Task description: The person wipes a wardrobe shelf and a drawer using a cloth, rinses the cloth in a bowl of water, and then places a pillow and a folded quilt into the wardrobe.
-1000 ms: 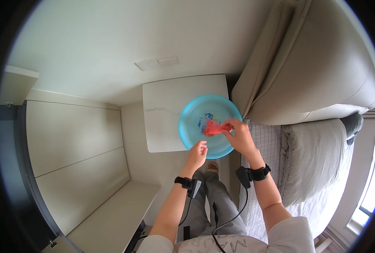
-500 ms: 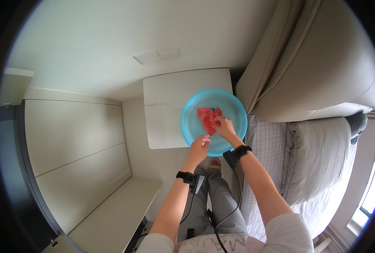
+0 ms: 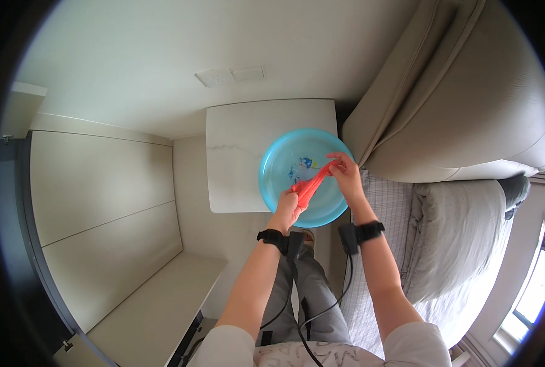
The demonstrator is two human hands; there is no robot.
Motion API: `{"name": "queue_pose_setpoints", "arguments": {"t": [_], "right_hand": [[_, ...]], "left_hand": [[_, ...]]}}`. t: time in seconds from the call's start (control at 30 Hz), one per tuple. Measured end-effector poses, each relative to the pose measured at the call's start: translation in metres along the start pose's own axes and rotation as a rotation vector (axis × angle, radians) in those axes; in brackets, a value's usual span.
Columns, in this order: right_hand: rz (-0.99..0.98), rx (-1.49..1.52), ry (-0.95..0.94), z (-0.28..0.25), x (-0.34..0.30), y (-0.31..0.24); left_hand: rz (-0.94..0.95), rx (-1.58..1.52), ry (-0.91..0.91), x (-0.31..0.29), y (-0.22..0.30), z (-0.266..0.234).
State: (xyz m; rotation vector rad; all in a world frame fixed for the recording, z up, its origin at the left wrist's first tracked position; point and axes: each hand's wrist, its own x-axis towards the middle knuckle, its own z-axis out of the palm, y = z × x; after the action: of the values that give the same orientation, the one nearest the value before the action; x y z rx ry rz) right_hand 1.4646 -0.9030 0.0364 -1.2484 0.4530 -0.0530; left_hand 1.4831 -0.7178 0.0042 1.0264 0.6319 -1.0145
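Observation:
Between my two hands a piece of red cloth [image 3: 311, 186] is stretched in a slanting band over the basin. My left hand [image 3: 286, 205] is closed round its lower left end. At the upper right end, the fingers of my right hand [image 3: 344, 171] pinch the cloth. Below it stands a round light-blue basin [image 3: 267, 177], with a blue and yellow printed picture on its bottom. Whether the basin holds water I cannot tell.
The basin sits on a white marbled bedside table [image 3: 235, 165] against the wall. A bed with grey bedding [image 3: 459, 238] and a beige padded headboard [image 3: 462, 110] is on the right. Pale cabinets [image 3: 107, 196] line the left. Cables [image 3: 346, 275] hang from both wrist straps.
The red cloth has been lifted off the basin's bottom and drawn out between my hands. My left hand has taken hold of it, and my right hand has moved up and right.

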Motion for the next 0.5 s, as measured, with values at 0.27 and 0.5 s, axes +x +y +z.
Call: {"name": "queue_pose_setpoints", "arguments": {"t": [0.27,0.5], "right_hand": [[0.735,0.240,0.166,0.014,-0.015,0.099],[0.328,-0.022,0.046,0.006,-0.023,0.089]], "left_hand": [[0.061,0.001,0.099,-0.022,-0.004,0.022],[0.062,-0.011,0.172,-0.012,-0.006,0.018]]}}
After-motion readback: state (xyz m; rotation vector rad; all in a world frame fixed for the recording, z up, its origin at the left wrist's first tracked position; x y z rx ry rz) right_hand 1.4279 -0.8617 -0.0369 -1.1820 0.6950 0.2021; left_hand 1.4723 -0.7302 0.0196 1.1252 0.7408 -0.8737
